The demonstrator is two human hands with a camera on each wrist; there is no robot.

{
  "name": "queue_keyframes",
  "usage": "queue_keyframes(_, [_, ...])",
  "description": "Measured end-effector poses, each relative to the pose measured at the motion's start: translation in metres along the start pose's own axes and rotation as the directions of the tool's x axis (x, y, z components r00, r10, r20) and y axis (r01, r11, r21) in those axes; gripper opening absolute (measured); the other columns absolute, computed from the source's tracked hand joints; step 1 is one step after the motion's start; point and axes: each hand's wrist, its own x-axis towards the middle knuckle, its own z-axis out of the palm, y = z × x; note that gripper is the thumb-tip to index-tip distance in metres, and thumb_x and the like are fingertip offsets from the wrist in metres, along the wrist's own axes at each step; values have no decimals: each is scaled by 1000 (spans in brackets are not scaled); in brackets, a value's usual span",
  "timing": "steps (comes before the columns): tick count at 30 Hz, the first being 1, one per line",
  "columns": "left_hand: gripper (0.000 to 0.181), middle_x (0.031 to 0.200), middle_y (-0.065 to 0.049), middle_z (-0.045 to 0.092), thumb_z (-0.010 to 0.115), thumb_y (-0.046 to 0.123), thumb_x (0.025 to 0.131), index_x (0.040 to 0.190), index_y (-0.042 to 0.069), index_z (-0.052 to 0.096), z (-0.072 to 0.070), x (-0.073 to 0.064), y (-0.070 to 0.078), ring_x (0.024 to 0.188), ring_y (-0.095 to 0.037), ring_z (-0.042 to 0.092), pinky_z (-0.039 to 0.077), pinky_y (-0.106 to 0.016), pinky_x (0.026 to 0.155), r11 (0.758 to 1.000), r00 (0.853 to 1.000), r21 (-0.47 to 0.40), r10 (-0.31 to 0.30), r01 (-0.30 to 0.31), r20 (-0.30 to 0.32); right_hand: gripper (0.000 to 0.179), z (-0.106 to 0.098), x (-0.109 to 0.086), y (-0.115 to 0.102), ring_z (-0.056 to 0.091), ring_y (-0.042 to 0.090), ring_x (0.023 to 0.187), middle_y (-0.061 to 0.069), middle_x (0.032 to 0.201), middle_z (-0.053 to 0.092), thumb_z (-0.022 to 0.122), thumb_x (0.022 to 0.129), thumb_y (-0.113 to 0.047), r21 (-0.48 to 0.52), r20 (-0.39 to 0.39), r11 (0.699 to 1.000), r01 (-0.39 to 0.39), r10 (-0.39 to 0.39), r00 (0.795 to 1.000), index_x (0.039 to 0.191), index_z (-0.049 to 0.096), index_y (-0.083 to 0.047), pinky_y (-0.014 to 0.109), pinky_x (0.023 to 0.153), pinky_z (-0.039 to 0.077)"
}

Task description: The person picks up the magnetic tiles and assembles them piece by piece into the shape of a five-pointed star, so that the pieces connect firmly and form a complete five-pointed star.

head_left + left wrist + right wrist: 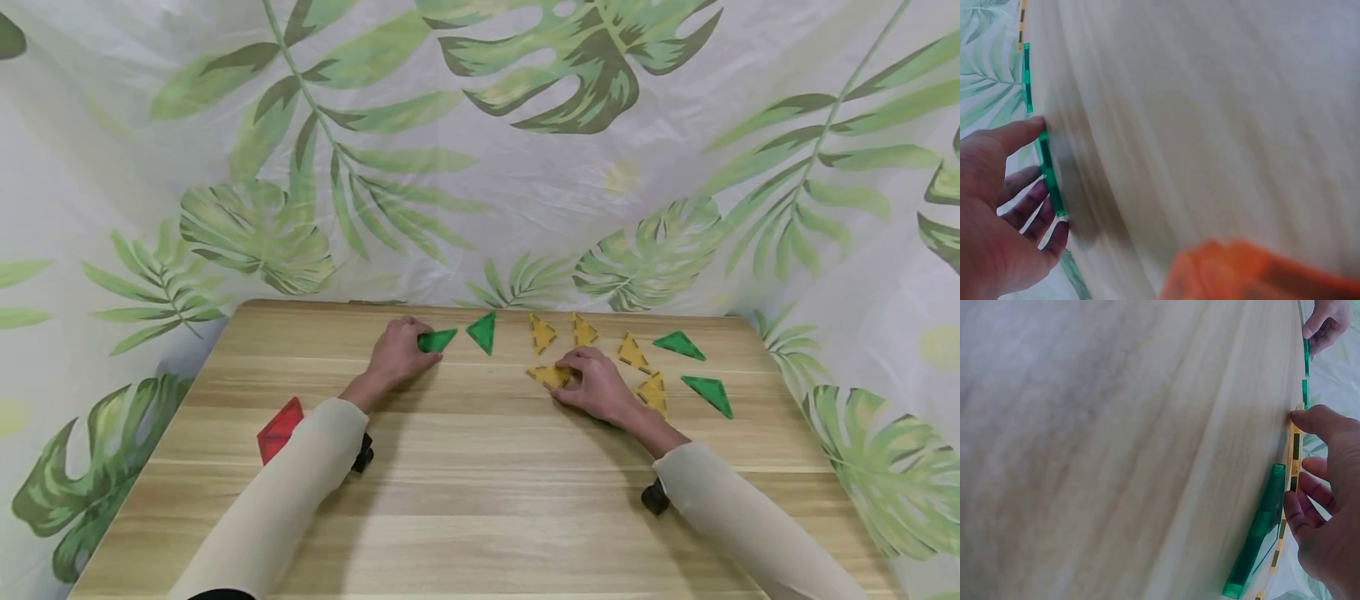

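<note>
At the back of the wooden table, my left hand (397, 354) pinches a green triangular magnetic tile (438, 340) between thumb and fingers. In the left wrist view that green tile (1050, 178) shows edge-on, low over the tabletop. My right hand (596, 387) grips a yellow triangular tile (547, 377) by its right side, with thumb and fingers around it. Another green triangle (483, 332) lies just right of the left hand's tile. Several more yellow triangles (585, 331) are spread behind and to the right of my right hand, one (652, 393) partly behind its wrist.
Two green triangles (679, 344) lie at the table's right side. A red tile (279, 429) is partly hidden by the left sleeve. A blurred orange-red shape (1241, 275) fills the bottom of the left wrist view. Leaf-patterned cloth (525, 208) hangs behind the wooden table (480, 517).
</note>
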Motion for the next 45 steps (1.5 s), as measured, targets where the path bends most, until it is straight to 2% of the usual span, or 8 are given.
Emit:
queue_keyframes(5, [48, 127, -23, 68, 88, 16, 86, 128, -4, 73, -7, -10, 1, 113, -39, 62, 55, -51, 94, 993, 990, -35, 115, -113, 76, 44, -1, -3, 1, 65, 31, 110, 15, 122, 70, 92, 83, -25, 22, 14, 999, 31, -31, 999, 118, 79, -2, 49, 91, 58])
queue_keyframes(10, [46, 122, -20, 71, 91, 11, 83, 123, -3, 76, -12, -19, 2, 110, -36, 65, 56, -48, 94, 964, 949, -65, 265, -258, 172, 44, -1, -7, 4, 64, 31, 119, 13, 124, 71, 93, 82, -23, 32, 40, 997, 71, -72, 997, 118, 79, -3, 49, 99, 56])
queue_keyframes(16, [44, 122, -16, 69, 91, 9, 82, 123, 1, 76, -15, -29, 4, 110, -32, 65, 56, -46, 94, 915, 871, -103, 404, -391, 280, 44, 1, -10, 4, 65, 29, 121, 9, 125, 71, 92, 81, -21, 78, 58, 986, 149, -154, 986, 120, 79, -4, 48, 100, 56])
queue_keyframes(23, [45, 125, -15, 69, 87, 5, 81, 124, 0, 75, -14, -37, 7, 114, -31, 64, 55, -47, 98, 826, 758, -195, 563, -529, 329, 44, 1, -9, -1, 65, 27, 122, 6, 127, 72, 91, 82, -18, 141, 101, 966, 216, -231, 968, 123, 78, -7, 47, 101, 56])
queue_keyframes(28, [51, 126, -12, 70, 88, 2, 79, 128, 2, 73, -10, -40, 12, 115, -29, 64, 53, -45, 102, 799, 713, -261, 601, -542, 361, 44, 2, -7, -7, 66, 26, 122, 6, 128, 72, 92, 81, -17, 186, 129, 944, 271, -297, 946, 122, 79, -7, 47, 102, 56])
queue_keyframes(33, [53, 129, -11, 69, 87, -5, 76, 127, 4, 73, -7, -41, 16, 120, -30, 63, 51, -49, 106, 797, 710, -286, 604, -532, 362, 42, 5, -6, -11, 66, 26, 122, 7, 129, 72, 91, 82, -16, 189, 135, 927, 324, -351, 927, 121, 79, -6, 47, 100, 57])
queue_keyframes(40, [53, 137, -19, 61, 89, -1, 79, 129, -1, 72, -10, -45, 14, 129, -38, 56, 49, -54, 109, 829, 769, -215, 559, -516, 311, 42, 6, -2, -14, 66, 27, 123, 9, 129, 72, 90, 82, -15, 175, 150, 912, 372, -398, 905, 121, 79, -4, 47, 100, 57])
queue_keyframes(45, [49, 138, -20, 61, 87, 3, 86, 132, -5, 70, -12, -45, 14, 127, -37, 60, 53, -51, 106, 845, 778, -203, 534, -494, 331, 42, 9, 2, -16, 64, 26, 126, 9, 132, 70, 87, 86, -16, 191, 207, 908, 373, -409, 889, 124, 78, -4, 46, 103, 56])
